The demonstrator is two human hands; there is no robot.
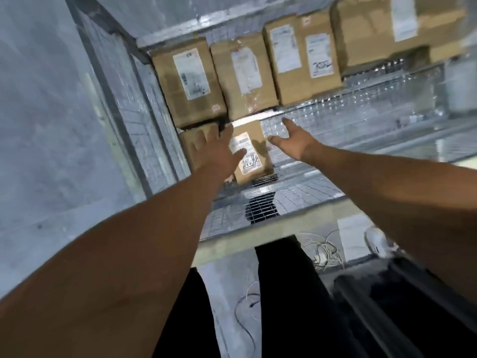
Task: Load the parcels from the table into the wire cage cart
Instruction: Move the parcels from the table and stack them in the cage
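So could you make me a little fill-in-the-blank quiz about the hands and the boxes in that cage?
1. The left hand and right hand are both ___, gripping nothing.
2. The parcel between them is a brown ___ box.
3. On its top sits a white ___ with handwriting.
4. Every parcel in view lies ___ the wire cage cart.
Missing words: open; cardboard; label; inside.

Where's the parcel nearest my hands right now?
Head view, left of centre: the parcel lies on the cage cart floor between the left hand and right hand, in front of the back row of parcels.
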